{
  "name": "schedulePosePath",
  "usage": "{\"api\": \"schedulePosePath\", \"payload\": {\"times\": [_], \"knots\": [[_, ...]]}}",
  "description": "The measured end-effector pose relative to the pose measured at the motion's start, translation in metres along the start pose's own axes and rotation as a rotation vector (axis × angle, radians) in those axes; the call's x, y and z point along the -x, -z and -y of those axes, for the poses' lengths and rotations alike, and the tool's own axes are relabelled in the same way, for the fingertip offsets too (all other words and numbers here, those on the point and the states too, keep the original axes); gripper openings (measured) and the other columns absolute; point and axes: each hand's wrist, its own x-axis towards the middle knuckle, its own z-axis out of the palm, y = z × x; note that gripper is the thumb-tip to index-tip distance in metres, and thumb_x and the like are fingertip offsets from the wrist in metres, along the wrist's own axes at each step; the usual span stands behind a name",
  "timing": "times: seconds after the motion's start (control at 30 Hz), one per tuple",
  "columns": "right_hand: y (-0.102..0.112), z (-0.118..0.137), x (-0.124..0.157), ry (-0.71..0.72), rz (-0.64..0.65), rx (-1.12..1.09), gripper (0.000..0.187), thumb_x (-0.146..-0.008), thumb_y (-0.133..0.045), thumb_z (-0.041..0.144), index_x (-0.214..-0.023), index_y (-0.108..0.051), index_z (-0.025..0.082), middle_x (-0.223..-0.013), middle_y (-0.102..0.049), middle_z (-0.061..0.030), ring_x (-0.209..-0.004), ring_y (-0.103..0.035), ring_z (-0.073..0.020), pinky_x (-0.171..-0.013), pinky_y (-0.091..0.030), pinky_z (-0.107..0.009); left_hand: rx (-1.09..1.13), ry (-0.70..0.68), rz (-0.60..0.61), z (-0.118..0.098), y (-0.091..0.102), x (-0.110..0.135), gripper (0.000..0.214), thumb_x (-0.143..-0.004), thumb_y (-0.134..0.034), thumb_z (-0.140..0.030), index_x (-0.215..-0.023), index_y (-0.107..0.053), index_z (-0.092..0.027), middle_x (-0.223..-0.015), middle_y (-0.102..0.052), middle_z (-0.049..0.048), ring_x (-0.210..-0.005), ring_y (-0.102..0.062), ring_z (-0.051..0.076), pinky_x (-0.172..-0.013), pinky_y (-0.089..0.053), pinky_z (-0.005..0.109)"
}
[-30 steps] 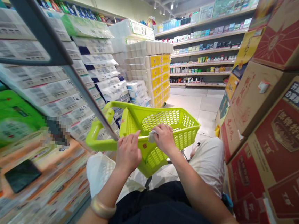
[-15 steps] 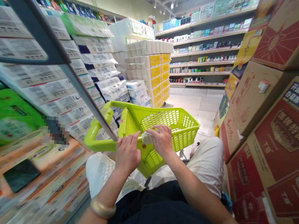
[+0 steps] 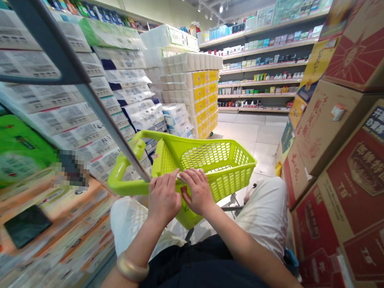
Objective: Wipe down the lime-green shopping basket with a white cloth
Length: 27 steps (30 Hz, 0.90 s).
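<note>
A lime-green plastic shopping cart (image 3: 233, 165) with a perforated basket stands in front of my knees. My left hand (image 3: 164, 197) is closed over its near rim, fingers curled over the edge and thumb toward me. Close beside it, my right hand (image 3: 197, 191) presses on the same rim, its fingers bent over the top. A small bit of white cloth or tissue (image 3: 180, 175) peeks out at the right fingertips; the rest is hidden under them. The cart's curved handle (image 3: 118, 173) lies to the left of my hands.
A grey metal frame bar (image 3: 112, 128) slants down at the left. Below it, a dark phone (image 3: 27, 225) lies on stacked orange packs. Stacked paper packs (image 3: 203, 95) stand ahead, cartons (image 3: 353, 176) rise at the right, and stocked shelves (image 3: 261, 78) line the back.
My right hand has moved left and slightly down along the rim, closer to my left hand. The white cloth or tissue, plainer before, is now mostly covered. My left hand stays in place.
</note>
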Motion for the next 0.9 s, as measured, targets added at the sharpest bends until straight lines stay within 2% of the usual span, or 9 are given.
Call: {"api": "schedulePosePath", "payload": {"times": [0.07,0.17,0.33,0.43,0.57,0.63,0.73,0.83,0.9], "knots": [[-0.002,-0.001,0.001,0.000,-0.016,0.019,0.036,-0.089,-0.054,0.026,-0.125,-0.057,0.022,-0.122,-0.061,-0.0077,-0.120,-0.048,-0.0229,-0.110,-0.030,-0.042,-0.005,0.003,-0.001,0.000,-0.001,0.001,0.060,-0.071,-0.048,-0.009,-0.131,-0.051,-0.011,-0.106,-0.067,0.0120,-0.101,-0.059,0.028,-0.093,-0.035,0.041],[0.000,-0.017,0.002,0.011,-0.038,0.039,0.026,-0.094,-0.051,0.027,-0.117,-0.062,0.025,-0.112,-0.066,-0.0055,-0.109,-0.055,-0.0198,-0.101,-0.038,-0.036,-0.013,-0.017,-0.001,0.002,-0.001,0.001,0.060,-0.072,-0.047,-0.009,-0.131,-0.050,-0.010,-0.106,-0.066,0.0120,-0.101,-0.058,0.027,-0.094,-0.035,0.041],[0.007,-0.054,0.016,-0.100,-0.185,0.091,0.026,-0.097,-0.043,0.020,-0.112,-0.064,0.024,-0.110,-0.067,-0.0050,-0.110,-0.054,-0.0196,-0.106,-0.034,-0.039,-0.009,-0.021,-0.009,0.002,-0.001,0.001,0.059,-0.071,-0.047,-0.008,-0.130,-0.051,-0.011,-0.105,-0.066,0.0111,-0.100,-0.058,0.027,-0.094,-0.034,0.040],[0.002,-0.048,0.018,-0.173,-0.238,0.099,0.027,-0.097,-0.043,0.020,-0.112,-0.065,0.024,-0.111,-0.066,-0.0054,-0.114,-0.053,-0.0206,-0.109,-0.031,-0.041,-0.006,0.000,-0.002,0.000,-0.002,0.000,0.059,-0.071,-0.048,-0.009,-0.130,-0.052,-0.012,-0.105,-0.066,0.0112,-0.101,-0.058,0.027,-0.095,-0.034,0.041],[-0.012,-0.015,0.009,-0.052,-0.155,0.029,0.030,-0.096,-0.043,0.019,-0.119,-0.062,0.024,-0.117,-0.065,-0.0043,-0.119,-0.051,-0.0196,-0.112,-0.029,-0.040,-0.011,0.030,0.011,-0.002,-0.005,-0.001,0.057,-0.072,-0.050,-0.010,-0.129,-0.054,-0.014,-0.107,-0.066,0.0116,-0.102,-0.057,0.028,-0.095,-0.033,0.043],[-0.015,-0.008,0.007,0.000,-0.129,0.015,0.031,-0.096,-0.043,0.019,-0.122,-0.060,0.025,-0.119,-0.064,-0.0037,-0.121,-0.050,-0.0190,-0.113,-0.029,-0.039,-0.016,0.028,0.014,0.000,-0.006,0.000,0.056,-0.072,-0.050,-0.010,-0.128,-0.054,-0.015,-0.108,-0.066,0.0117,-0.102,-0.057,0.028,-0.095,-0.033,0.043],[-0.010,-0.022,0.012,0.004,-0.132,0.046,0.032,-0.097,-0.042,0.018,-0.121,-0.061,0.025,-0.119,-0.065,-0.0034,-0.121,-0.051,-0.0180,-0.112,-0.031,-0.037,-0.019,0.008,0.016,0.002,-0.007,0.000,0.057,-0.073,-0.049,-0.010,-0.130,-0.053,-0.015,-0.109,-0.065,0.0117,-0.103,-0.056,0.028,-0.096,-0.033,0.042],[-0.003,-0.046,0.021,-0.067,-0.194,0.111,0.032,-0.097,-0.040,0.017,-0.119,-0.062,0.025,-0.118,-0.065,-0.0039,-0.121,-0.051,-0.0186,-0.112,-0.030,-0.039,-0.016,0.004,0.012,0.003,-0.007,0.000,0.058,-0.072,-0.049,-0.009,-0.130,-0.053,-0.014,-0.108,-0.065,0.0116,-0.103,-0.056,0.027,-0.097,-0.033,0.041],[-0.001,-0.051,0.024,-0.122,-0.234,0.135,0.032,-0.096,-0.040,0.016,-0.118,-0.062,0.025,-0.116,-0.065,-0.0044,-0.121,-0.051,-0.0191,-0.113,-0.029,-0.041,-0.014,0.015,0.012,0.002,-0.008,0.000,0.057,-0.072,-0.049,-0.010,-0.129,-0.054,-0.015,-0.107,-0.065,0.0116,-0.102,-0.056,0.028,-0.097,-0.033,0.042]]}}
